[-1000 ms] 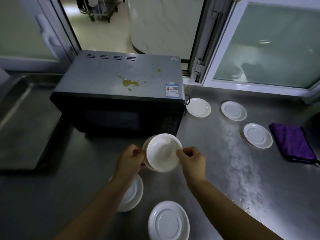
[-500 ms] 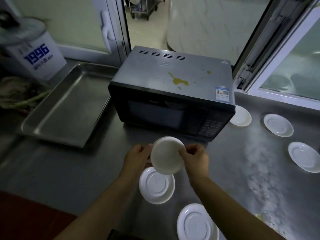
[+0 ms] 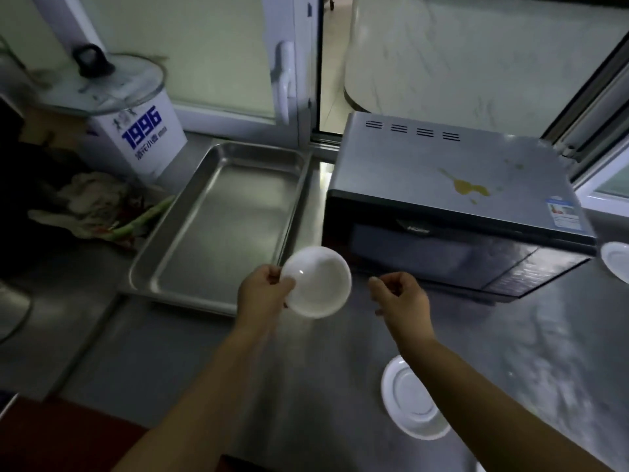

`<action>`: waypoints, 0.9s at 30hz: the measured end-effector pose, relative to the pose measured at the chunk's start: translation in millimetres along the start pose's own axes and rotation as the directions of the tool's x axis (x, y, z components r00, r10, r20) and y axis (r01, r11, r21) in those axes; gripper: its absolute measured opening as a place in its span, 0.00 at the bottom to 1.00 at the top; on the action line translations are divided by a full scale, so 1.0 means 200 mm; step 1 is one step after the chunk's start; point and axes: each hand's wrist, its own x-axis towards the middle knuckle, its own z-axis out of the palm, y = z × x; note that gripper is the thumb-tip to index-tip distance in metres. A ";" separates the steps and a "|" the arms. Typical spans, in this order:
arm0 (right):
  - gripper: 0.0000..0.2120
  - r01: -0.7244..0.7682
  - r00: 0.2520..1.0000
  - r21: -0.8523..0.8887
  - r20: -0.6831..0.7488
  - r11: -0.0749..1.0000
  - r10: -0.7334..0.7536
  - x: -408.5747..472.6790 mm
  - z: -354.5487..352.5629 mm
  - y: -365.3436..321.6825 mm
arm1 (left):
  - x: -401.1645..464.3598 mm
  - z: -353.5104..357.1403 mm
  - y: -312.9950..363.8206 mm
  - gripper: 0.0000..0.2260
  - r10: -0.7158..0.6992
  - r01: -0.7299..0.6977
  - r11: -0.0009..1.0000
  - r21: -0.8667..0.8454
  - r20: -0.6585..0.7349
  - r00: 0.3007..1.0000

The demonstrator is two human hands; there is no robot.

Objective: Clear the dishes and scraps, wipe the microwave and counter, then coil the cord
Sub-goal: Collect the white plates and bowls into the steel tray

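My left hand (image 3: 263, 289) grips the rim of a white dish (image 3: 318, 287), held in the air just in front of the near right corner of a steel tray (image 3: 190, 240). Apart from the dish by a small gap, my right hand (image 3: 400, 296) has its fingers curled and nothing in it. A dark microwave (image 3: 459, 199) stands to the right of the tray, with a yellow spill (image 3: 466, 187) on its top. One white saucer (image 3: 413, 400) lies on the steel counter (image 3: 510, 335) under my right forearm. Another white saucer (image 3: 617, 264) shows at the right edge.
A white bucket with a glass lid (image 3: 136, 131) stands at the back left. Vegetable scraps (image 3: 102, 212) lie left of the tray. Behind the microwave is an open window (image 3: 289, 80). White powder dusts the counter on the right.
My view has swung left, so the tray is now in full sight. Both hands held the dish before; my right hand has let go and only the left holds it, closer to the tray.
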 end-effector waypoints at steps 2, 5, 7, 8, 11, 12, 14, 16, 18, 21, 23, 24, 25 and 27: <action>0.06 -0.019 1.000 -0.001 -0.013 1.000 0.019 -0.01 0.08 -0.02 | 0.12 -0.16 -0.06 0.06 -0.024 0.022 0.999 -0.023 -0.093 0.995; 0.06 -0.049 0.999 -0.022 -0.003 0.999 0.049 -0.01 0.25 0.00 | 0.36 -0.43 -0.16 0.03 -0.036 0.044 0.998 0.040 -0.180 0.983; 0.06 -0.074 0.997 -0.041 -0.001 0.996 0.074 -0.03 0.34 0.01 | 0.50 -0.57 -0.22 0.03 -0.023 0.062 0.981 0.183 -0.206 0.978; 0.07 -0.090 0.996 -0.040 -0.003 0.995 0.090 -0.03 0.38 0.02 | 0.55 -0.64 -0.25 0.04 -0.007 0.069 0.957 0.282 -0.216 0.976; 0.07 -0.123 0.992 -0.026 -0.010 0.992 0.123 -0.06 0.48 0.03 | 0.65 -0.76 -0.31 0.05 0.040 0.070 0.857 0.510 -0.202 0.979; 0.07 -0.124 0.992 -0.022 -0.011 0.992 0.124 -0.07 0.51 0.04 | 0.67 -0.78 -0.33 0.06 0.043 0.067 0.832 0.551 -0.184 0.982; 0.07 -0.112 0.994 -0.029 -0.008 0.993 0.112 -0.08 0.54 0.04 | 0.70 -0.82 -0.35 0.07 0.041 0.062 0.800 0.597 -0.158 0.987; 0.07 -0.094 0.996 -0.049 -0.006 0.994 0.094 -0.09 0.56 0.03 | 0.71 -0.84 -0.37 0.08 0.047 0.054 0.779 0.625 -0.144 0.989; 0.06 -0.081 0.997 -0.061 0.001 0.995 0.082 -0.10 0.56 0.01 | 0.72 -0.86 -0.37 0.08 0.067 0.042 0.738 0.673 -0.135 0.989; 0.06 -0.077 0.997 -0.073 0.009 0.994 0.078 -0.10 0.56 0.00 | 0.70 -0.85 -0.37 0.12 0.177 -0.035 0.533 0.845 -0.071 0.982; 0.06 -0.083 0.996 -0.078 0.018 0.993 0.085 -0.10 0.57 0.00 | 0.69 -0.78 -0.35 0.17 0.278 -0.209 0.404 0.891 0.098 0.956; 0.06 -0.087 0.996 -0.076 0.019 0.993 0.089 -0.09 0.58 0.00 | 0.68 -0.73 -0.35 0.19 0.302 -0.305 0.360 0.882 0.199 0.932; 0.06 -0.092 0.995 -0.070 0.017 0.993 0.094 -0.09 0.58 0.00 | 0.68 -0.69 -0.35 0.20 0.295 -0.380 0.315 0.870 0.291 0.910; 0.07 -0.098 0.995 -0.062 0.010 0.993 0.099 -0.10 0.59 0.00 | 0.69 -0.64 -0.37 0.21 0.232 -0.442 0.247 0.862 0.390 0.891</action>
